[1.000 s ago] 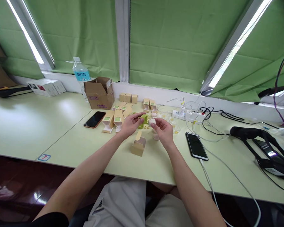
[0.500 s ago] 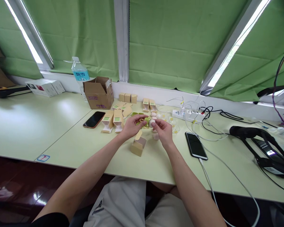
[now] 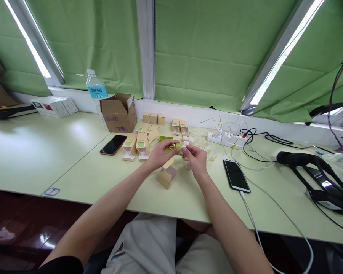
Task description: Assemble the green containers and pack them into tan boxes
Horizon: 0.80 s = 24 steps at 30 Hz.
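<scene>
Over the middle of the table my left hand (image 3: 160,154) pinches a small green piece (image 3: 178,146) with a tan loop on it. My right hand (image 3: 197,160) holds a small whitish rounded piece (image 3: 183,148) against the green one; fingers partly hide where they meet. Just below the hands stands an open small cardboard box (image 3: 168,178), its flap up. Behind my right hand lie pale pink round pieces (image 3: 185,139) and clear plastic pieces with yellow dots (image 3: 208,152). More green pieces (image 3: 166,138) lie behind my left hand.
Opened small boxes (image 3: 143,144) lie left of the hands, beside a dark phone (image 3: 113,145). A larger carton (image 3: 118,114) and a water bottle (image 3: 96,89) stand behind. To the right are a charging phone (image 3: 236,176), a power strip (image 3: 227,140) with cables, and a black headband-like device (image 3: 317,182).
The whitish piece now sits closer against the green piece, and my right hand has shifted slightly left. The open small box has turned a little.
</scene>
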Available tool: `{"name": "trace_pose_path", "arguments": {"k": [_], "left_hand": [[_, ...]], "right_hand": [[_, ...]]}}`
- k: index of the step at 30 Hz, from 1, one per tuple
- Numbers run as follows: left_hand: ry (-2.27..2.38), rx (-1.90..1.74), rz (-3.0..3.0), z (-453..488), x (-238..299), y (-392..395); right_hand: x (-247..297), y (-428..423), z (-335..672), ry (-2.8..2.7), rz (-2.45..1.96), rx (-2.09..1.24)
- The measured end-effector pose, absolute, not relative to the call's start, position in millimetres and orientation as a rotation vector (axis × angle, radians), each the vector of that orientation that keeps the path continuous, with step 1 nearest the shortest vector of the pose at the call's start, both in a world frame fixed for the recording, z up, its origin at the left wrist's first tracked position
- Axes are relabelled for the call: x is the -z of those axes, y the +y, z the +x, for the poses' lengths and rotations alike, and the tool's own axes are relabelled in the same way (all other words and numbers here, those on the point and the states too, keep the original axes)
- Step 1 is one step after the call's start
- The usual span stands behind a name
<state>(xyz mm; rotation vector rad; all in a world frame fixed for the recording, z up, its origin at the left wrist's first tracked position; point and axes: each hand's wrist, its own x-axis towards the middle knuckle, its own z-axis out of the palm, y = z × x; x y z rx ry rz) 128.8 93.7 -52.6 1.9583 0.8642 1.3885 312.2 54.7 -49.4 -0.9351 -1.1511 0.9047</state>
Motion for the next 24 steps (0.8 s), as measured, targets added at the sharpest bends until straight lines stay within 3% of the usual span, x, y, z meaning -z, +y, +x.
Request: {"name": "trace_pose_path", "arguments": {"k": [14, 16, 21, 24], "left_hand": [[0.879, -1.359, 2.181, 131.6, 56.6, 92.5], [0.829, -1.355, 2.027, 129.6, 55.0, 92.5], [0.645, -1.254, 1.735, 119.6, 44.8, 89.0], [0.619, -1.114, 1.728, 117.7, 40.2, 85.1]], "right_hand": [[56.8, 44.3, 291.6, -1.094, -0.939, -0.924], [56.9, 41.9, 295.2, -1.217, -0.969, -0.778], [56.6, 40.0, 307.1, -1.589, -0.890, 0.046], [59.2, 43.5, 309.1, -1.721, -0.797, 0.319]]}}
